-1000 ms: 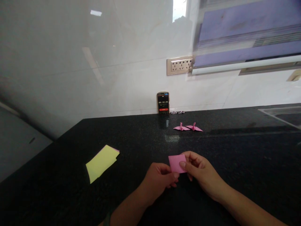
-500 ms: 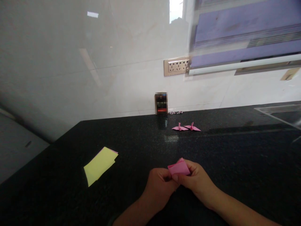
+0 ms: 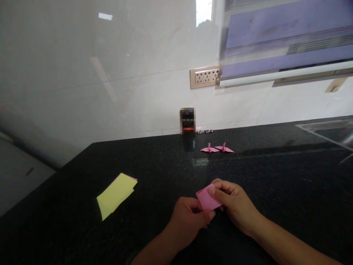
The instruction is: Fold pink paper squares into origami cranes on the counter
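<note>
A small folded pink paper [image 3: 207, 200] is held between my two hands above the dark countertop [image 3: 154, 165]. My left hand [image 3: 187, 215] pinches its lower left edge, thumb across the bottom. My right hand [image 3: 234, 204] grips the right side, with the thumb flat on the front face and the fingers behind. The paper is roughly square, with a fold showing at its upper left edge. Beyond my hands, two pink paper cranes [image 3: 217, 149] stand side by side with their wings spread.
Yellow paper sheets [image 3: 117, 195], with a pink edge beneath, lie at the left. A blurred-out dark box [image 3: 187, 121] stands against the wall, beside a small beaded strand [image 3: 204, 131]. A socket panel [image 3: 204, 77] is on the wall, and a sink edge [image 3: 320, 134] shows at the right.
My right thumb has moved up from the paper's lower edge onto its front face. The paper has tilted and now faces me as a flatter square. The view has shifted slightly.
</note>
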Demonstrator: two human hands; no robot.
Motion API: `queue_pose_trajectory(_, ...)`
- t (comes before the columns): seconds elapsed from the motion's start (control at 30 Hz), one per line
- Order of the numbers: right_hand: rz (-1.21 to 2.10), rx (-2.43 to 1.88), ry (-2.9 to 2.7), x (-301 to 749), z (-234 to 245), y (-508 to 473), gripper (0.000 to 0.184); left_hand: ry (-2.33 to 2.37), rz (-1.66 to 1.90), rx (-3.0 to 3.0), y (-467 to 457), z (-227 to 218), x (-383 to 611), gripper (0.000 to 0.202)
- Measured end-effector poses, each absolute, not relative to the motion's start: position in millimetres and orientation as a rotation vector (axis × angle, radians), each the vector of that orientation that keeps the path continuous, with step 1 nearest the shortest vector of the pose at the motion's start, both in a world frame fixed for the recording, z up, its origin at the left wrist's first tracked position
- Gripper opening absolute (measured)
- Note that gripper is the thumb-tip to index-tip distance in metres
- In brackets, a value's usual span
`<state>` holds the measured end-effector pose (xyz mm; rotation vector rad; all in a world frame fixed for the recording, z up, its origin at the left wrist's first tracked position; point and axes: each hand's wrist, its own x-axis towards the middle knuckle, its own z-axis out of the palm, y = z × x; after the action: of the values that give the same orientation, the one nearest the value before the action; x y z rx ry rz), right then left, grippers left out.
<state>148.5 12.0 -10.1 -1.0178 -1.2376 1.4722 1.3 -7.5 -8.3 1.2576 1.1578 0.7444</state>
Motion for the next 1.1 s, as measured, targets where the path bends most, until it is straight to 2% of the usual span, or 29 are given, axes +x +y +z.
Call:
queue_pose_trajectory(0.27, 1.544, -0.996, -1.23, 150, -8, 11, 0.022, 1.088, 0.709, 1.181, -7, -8, 0, 0.024)
queue_pose_trajectory(0.53, 1.694, -0.943, -1.256, 141, -14, 6, 0.022, 1.094, 0.951, 1.271, -5, -6, 0, 0.025)
queue_pose_trajectory(0.93, 1.532, -1.055, -1.22, 147, -14, 12, 0.024, 1.158, 0.98, 1.236, -5, -6, 0, 0.025)
queue_pose_trajectory(1.1, 1.447, -1.012, -1.027, 149, -12, 15, 0.018, 1.246, 0.992, 1.176, -4, -7, 0, 0.027)
